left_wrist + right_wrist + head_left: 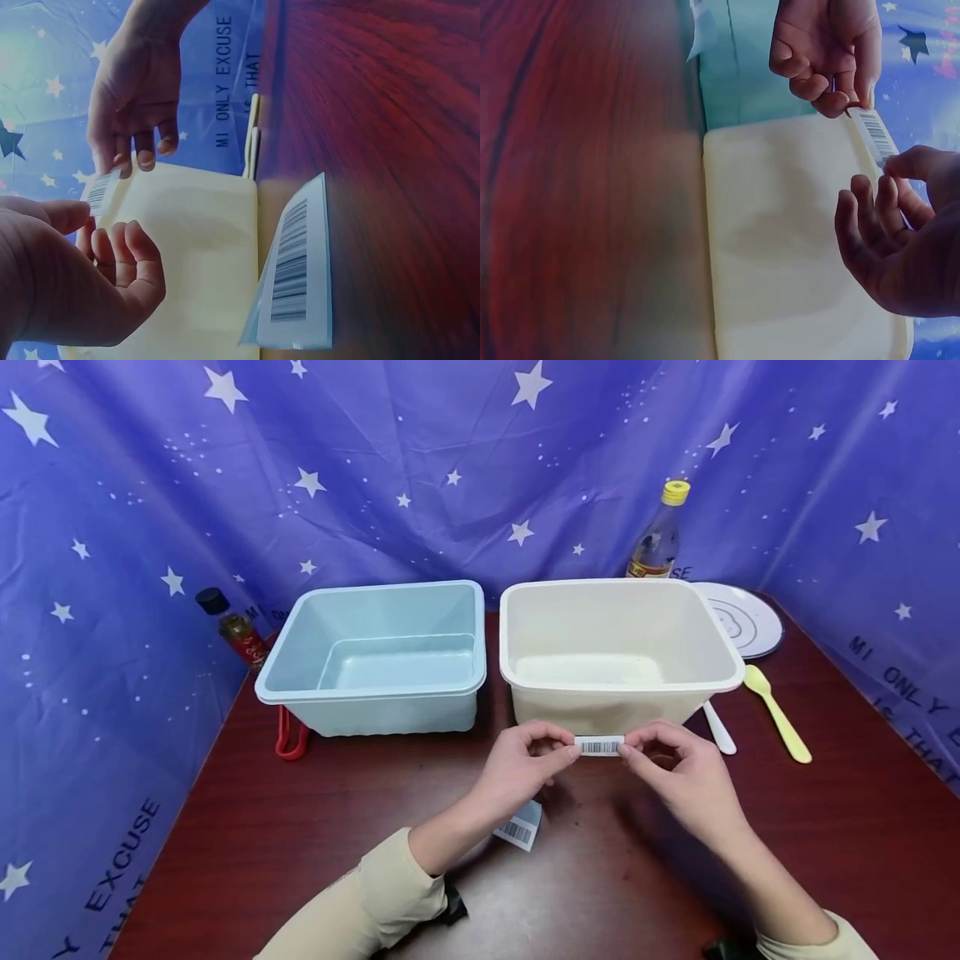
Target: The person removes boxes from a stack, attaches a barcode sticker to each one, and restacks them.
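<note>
A small white barcode sticker [599, 745] is stretched between my two hands, just in front of the cream bin [600, 708]. My left hand [525, 762] pinches its left end between thumb and forefinger. The opposite end is pinched the same way by my right hand [686, 777]. In the right wrist view the sticker [874, 136] runs from one hand's fingertips to the other's, barcode showing. On the table below my left wrist lies a second piece with a barcode, a bent label sheet [521, 827], partly hidden by the forearm in the head view.
A light blue bin [397, 712] stands left of the cream one. A red-handled item [291, 739] and a dark-capped bottle [242, 635] are at its left. At right are a yellow-capped bottle [656, 539], a plate [750, 618], a yellow spoon [780, 718] and a white handle [720, 729].
</note>
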Tool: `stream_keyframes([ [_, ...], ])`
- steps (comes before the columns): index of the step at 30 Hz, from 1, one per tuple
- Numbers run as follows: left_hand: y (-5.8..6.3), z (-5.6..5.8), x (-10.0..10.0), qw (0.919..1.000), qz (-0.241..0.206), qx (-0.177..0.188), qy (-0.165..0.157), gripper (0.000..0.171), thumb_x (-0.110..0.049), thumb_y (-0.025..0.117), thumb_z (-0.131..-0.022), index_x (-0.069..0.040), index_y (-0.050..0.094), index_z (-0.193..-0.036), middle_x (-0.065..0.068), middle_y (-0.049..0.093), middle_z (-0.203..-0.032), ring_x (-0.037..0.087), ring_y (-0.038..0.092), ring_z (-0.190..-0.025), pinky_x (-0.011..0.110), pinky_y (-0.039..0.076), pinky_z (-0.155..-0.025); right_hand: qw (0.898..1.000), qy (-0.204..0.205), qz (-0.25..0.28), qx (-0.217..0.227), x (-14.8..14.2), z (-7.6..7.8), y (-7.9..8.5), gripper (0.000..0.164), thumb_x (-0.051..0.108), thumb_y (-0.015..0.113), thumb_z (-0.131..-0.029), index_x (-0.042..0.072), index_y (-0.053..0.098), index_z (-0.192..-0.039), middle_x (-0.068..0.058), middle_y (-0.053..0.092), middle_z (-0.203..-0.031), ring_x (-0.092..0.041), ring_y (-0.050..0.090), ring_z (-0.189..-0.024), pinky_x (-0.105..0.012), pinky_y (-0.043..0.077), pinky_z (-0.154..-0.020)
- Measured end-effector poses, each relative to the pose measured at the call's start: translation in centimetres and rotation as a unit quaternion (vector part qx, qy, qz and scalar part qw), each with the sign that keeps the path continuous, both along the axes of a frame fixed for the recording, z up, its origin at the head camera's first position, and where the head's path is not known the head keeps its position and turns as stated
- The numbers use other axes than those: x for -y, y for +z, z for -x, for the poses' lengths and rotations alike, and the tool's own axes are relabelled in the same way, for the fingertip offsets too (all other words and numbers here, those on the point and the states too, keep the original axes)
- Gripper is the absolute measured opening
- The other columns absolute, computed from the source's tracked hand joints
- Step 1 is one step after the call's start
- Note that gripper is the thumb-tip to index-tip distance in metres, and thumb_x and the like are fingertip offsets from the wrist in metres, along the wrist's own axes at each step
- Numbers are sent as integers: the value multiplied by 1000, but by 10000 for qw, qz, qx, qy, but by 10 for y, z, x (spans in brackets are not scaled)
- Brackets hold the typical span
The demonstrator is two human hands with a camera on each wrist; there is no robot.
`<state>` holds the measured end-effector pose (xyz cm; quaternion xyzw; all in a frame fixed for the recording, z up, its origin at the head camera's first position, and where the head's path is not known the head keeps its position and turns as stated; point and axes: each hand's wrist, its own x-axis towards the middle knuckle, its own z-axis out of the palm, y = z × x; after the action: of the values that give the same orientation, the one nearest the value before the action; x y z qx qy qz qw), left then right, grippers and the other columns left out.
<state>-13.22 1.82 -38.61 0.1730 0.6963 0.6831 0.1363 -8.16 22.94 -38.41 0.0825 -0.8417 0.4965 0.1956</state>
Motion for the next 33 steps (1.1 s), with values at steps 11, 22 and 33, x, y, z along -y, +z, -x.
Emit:
stream_keyframes([
  [11, 3, 6, -32, 9963, 729, -34, -457, 25, -5, 68, -94, -7, 72, -118, -5, 58, -82, 9, 51, -59, 20, 42, -51, 9929, -1061, -537, -77, -24, 6, -9, 5, 3, 77, -88, 6, 75, -91, 3, 65, -74, 0, 57, -67, -11, 43, -63],
  [22, 3, 13, -49, 9906, 925, 198, -992, 46, -8, 67, -95, -10, 59, -141, -5, 58, -82, 8, 52, -62, 20, 43, -52, 9927, -1104, -408, 259, -32, 11, -16, 12, 7, 69, -94, 0, 74, -102, -5, 66, -79, -9, 63, -61, -15, 45, -58],
  [33, 2, 18, -49, 9890, 974, 200, -1098, 52, -8, 66, -96, -13, 54, -147, -4, 62, -85, 18, 58, -67, 21, 45, -53, 9935, -992, -231, 513, -35, 12, -16, 20, 7, 67, -96, -3, 70, -113, -4, 66, -78, -10, 63, -60, -18, 46, -55],
])
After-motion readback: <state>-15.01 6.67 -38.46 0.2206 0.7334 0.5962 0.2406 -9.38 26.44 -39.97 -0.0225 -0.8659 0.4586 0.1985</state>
